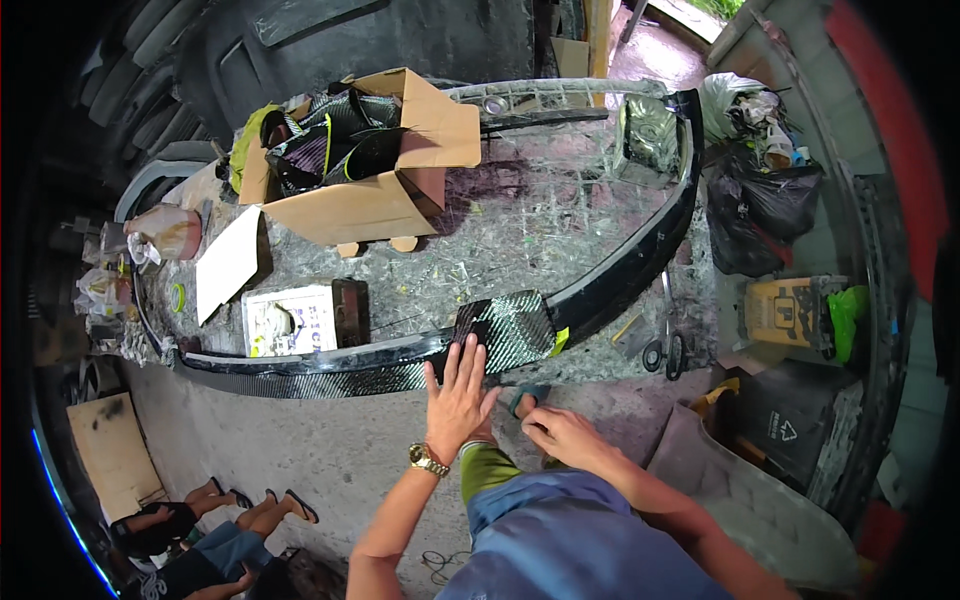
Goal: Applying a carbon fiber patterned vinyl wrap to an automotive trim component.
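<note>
Left hand [458,395] presses flat below carbon-fibre sheet [510,328].

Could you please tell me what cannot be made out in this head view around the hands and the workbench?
- Where the left hand meets the carbon-fibre piece: whether it presses or just touches cannot be told.
- Right hand: its fingers curl under, hiding anything they might hold.
- Cardboard box: its flaps and stacked dark parts hide the bottom.
- Long black trim: its left end blurs at the fisheye rim.
- Scissors: too small for detail.
</note>
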Demonstrator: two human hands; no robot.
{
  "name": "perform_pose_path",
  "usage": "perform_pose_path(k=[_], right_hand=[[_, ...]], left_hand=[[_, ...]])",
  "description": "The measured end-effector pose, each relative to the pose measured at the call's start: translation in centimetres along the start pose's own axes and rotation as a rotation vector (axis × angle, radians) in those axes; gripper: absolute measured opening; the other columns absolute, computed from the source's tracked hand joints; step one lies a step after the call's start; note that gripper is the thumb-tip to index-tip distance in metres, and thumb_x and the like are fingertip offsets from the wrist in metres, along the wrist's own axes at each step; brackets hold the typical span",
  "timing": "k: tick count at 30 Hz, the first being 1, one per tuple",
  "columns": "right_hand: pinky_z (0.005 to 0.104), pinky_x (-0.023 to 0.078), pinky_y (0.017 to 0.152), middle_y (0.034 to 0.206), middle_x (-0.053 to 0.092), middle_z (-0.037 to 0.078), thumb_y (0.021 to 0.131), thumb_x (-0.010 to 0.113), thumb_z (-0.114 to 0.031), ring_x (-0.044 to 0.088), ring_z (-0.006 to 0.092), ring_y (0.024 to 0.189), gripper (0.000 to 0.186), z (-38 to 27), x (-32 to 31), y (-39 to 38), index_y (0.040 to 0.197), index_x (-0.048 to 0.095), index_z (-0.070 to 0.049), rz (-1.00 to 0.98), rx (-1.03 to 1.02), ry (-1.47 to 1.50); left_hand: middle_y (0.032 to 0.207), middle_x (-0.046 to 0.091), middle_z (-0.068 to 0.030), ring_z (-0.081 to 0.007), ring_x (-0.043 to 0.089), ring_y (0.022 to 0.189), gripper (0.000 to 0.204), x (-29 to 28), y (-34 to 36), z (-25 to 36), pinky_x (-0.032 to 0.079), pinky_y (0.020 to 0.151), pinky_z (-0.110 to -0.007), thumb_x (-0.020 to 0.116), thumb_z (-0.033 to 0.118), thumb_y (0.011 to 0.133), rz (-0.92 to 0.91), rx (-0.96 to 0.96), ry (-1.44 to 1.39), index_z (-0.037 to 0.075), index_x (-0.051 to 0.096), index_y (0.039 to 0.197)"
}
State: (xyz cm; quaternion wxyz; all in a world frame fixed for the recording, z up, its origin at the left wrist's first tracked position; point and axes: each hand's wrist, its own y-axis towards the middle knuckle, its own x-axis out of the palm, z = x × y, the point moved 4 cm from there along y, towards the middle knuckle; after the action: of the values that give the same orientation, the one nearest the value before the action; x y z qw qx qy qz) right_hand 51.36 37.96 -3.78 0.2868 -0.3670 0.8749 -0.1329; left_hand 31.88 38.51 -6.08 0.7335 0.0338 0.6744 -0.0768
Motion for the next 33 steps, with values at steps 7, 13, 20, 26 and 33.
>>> perform_pose_path(k=[7,13,20,26,33], right_hand=[[0.0495,0.029,0.111,0.137,0.051,0.015,0.088,0.06,-0.019,0.041,0.0316,0.133,0.049,-6.8,-3.7,4.6,0.131,0.051,0.002,0.276,-0.342,-0.629],[0.0534,0.012,0.12,0.156,0.032,0.014,0.091,0.056,-0.037,0.02,0.0303,0.149,0.07,-6.1,-5.4,7.6,0.147,0.038,0.001,0.183,-0.257,-1.217],[0.0535,0.009,0.121,0.157,0.029,0.016,0.084,0.062,-0.052,0.017,0.0296,0.15,0.087,-6.7,-4.9,8.0,0.148,0.036,0.002,0.066,-0.204,-1.101],[0.0577,0.011,0.119,0.156,0.03,0.019,0.081,0.067,-0.047,0.02,0.032,0.148,0.088,-7.4,-5.9,7.7,0.147,0.036,0.004,0.106,-0.162,-1.014],[0.0481,0.028,0.114,0.149,0.041,0.016,0.084,0.069,-0.026,0.036,0.033,0.139,0.064,-10.8,-8.8,3.8,0.139,0.047,-0.001,0.326,-0.233,-0.623]], left_hand=[[0.163,0.021,-0.0049,-0.0228,0.017,0.151,0.09,-2.9,2.7,-1.5,0.007,0.118,-0.058,0.07,0.033,0.079,-0.117,0.159,0.064,0.009,0.027,0.154],[0.162,0.021,-0.0084,-0.022,0.017,0.151,0.086,-3.6,4.1,-1.6,0.013,0.119,-0.055,0.068,0.027,0.081,-0.118,0.265,0.173,0.006,0.027,0.153],[0.16,0.027,-0.0139,-0.025,0.017,0.151,0.065,-4.3,3.6,-2.0,0.015,0.12,-0.049,0.047,0.023,0.089,-0.088,0.322,0.209,0.001,0.035,0.149],[0.16,0.027,-0.0138,-0.0247,0.019,0.151,0.067,-4.1,4.3,-1.6,0.015,0.12,-0.051,0.048,0.023,0.088,-0.051,0.367,0.197,0.001,0.033,0.15],[0.162,0.021,-0.0125,-0.0247,0.013,0.152,0.09,-5.6,4.0,-2.0,0.013,0.12,-0.051,0.063,0.05,0.083,-0.16,0.308,0.008,0.003,0.03,0.152]])
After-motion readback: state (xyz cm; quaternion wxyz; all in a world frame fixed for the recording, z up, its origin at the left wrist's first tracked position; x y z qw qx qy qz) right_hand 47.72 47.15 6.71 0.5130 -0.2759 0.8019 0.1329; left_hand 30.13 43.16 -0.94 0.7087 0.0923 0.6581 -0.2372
